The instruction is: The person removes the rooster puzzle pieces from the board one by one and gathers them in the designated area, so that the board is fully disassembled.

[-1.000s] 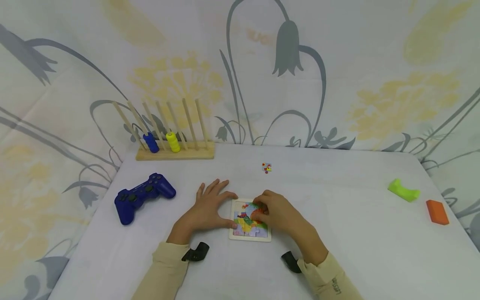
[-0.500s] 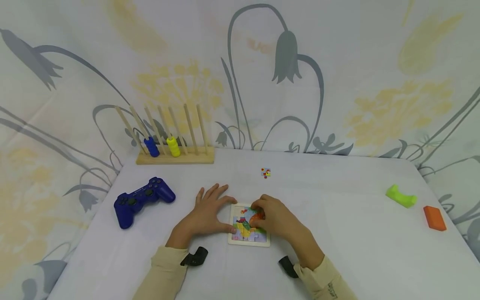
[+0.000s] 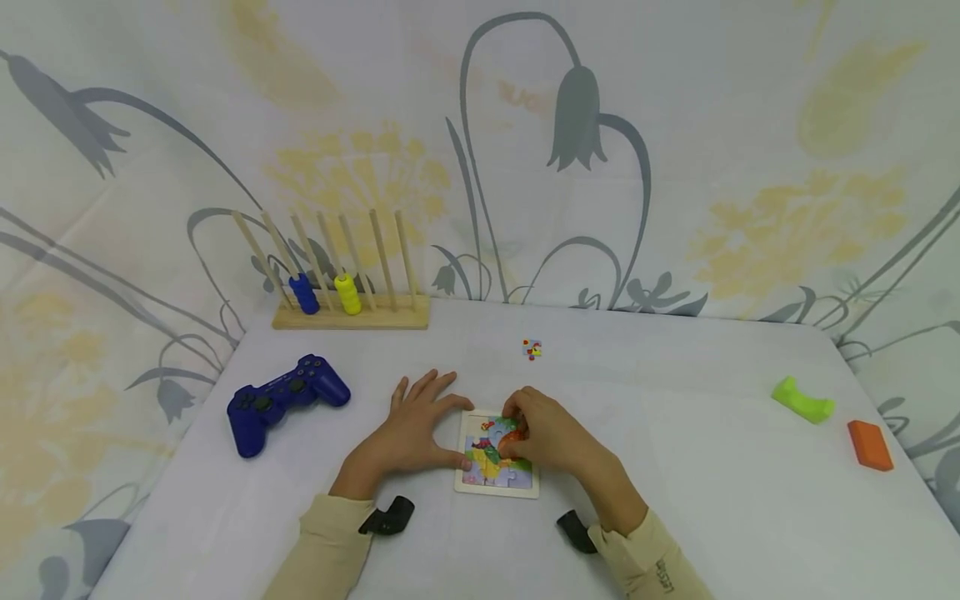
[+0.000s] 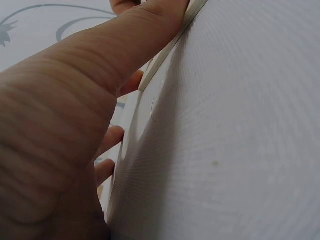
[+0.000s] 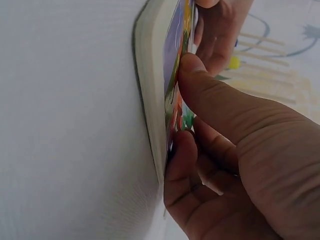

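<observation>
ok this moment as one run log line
left hand: touching puzzle frame | right hand: touching puzzle | loose piece: on table, beyond puzzle frame

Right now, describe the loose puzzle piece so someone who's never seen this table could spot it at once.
On the white table, find the wooden peg rack at the back left. Go right and slightly nearer to the tiny puzzle piece, beyond the framed puzzle. It shows red and yellow marks and, unlike that puzzle, lies alone, with no frame around it.

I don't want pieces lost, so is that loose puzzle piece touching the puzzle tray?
Apart. The head view shows white table between the loose puzzle piece and the puzzle tray.
</observation>
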Action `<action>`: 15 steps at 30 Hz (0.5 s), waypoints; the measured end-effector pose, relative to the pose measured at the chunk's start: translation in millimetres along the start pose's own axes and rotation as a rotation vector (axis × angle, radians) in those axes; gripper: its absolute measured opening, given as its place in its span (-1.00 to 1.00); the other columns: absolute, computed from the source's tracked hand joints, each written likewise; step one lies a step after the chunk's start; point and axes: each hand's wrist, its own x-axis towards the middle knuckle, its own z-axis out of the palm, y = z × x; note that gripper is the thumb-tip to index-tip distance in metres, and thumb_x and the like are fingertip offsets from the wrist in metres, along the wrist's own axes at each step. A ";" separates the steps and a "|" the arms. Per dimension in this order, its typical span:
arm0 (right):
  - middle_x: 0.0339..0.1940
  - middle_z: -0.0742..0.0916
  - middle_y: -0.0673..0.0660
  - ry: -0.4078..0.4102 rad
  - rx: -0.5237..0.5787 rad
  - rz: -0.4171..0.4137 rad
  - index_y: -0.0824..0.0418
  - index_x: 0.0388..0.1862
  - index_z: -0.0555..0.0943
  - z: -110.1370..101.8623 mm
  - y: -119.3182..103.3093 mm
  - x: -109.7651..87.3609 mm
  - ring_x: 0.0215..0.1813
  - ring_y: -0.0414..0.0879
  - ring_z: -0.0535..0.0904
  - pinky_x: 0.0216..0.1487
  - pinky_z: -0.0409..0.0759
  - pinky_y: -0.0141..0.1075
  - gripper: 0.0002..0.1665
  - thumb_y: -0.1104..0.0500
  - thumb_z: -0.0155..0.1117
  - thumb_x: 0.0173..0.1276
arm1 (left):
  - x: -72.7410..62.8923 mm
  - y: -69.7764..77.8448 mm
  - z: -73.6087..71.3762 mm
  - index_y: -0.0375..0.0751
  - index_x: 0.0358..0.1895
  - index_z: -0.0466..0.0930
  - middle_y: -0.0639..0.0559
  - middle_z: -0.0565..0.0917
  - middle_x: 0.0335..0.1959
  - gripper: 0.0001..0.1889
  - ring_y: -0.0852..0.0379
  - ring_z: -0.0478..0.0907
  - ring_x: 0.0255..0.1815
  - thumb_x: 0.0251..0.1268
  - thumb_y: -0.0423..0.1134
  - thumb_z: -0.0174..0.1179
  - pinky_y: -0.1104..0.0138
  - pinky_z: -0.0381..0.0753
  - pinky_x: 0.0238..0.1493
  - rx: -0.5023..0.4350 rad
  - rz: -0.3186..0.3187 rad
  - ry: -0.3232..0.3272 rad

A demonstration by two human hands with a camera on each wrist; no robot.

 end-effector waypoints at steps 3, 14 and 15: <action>-0.21 0.61 -0.08 0.006 0.009 -0.015 0.16 -0.11 0.61 0.2 0.5 0.5 -0.24 -0.23 0.48 -0.18 0.52 -0.39 -0.61 0.11 0.61 0.17 | 0.1 -0.2 -0.2 0.20 0.28 0.54 -0.11 0.13 0.66 -0.23 -0.26 -0.14 0.71 -0.07 0.28 0.54 -0.36 -0.34 0.56 -0.007 0.000 0.000; -0.16 0.69 -0.09 0.034 -0.009 -0.091 0.12 0.00 0.74 -0.3 2.6 -1.5 -0.25 -0.26 0.50 -0.20 0.55 -0.43 -0.66 0.16 0.55 0.24 | -0.8 1.7 -1.5 0.20 0.28 0.54 -0.10 0.13 0.66 -0.24 -0.26 -0.15 0.71 -0.07 0.27 0.55 -0.36 -0.34 0.56 -0.014 -0.006 -0.007; -0.17 0.69 -0.08 0.032 -0.014 -0.099 0.13 0.01 0.75 -0.5 2.6 -1.6 -0.25 -0.26 0.50 -0.19 0.54 -0.43 -0.67 0.17 0.54 0.25 | -0.7 1.8 -1.8 0.20 0.28 0.54 -0.11 0.13 0.66 -0.24 -0.27 -0.15 0.71 -0.07 0.26 0.55 -0.36 -0.34 0.56 -0.015 -0.003 -0.005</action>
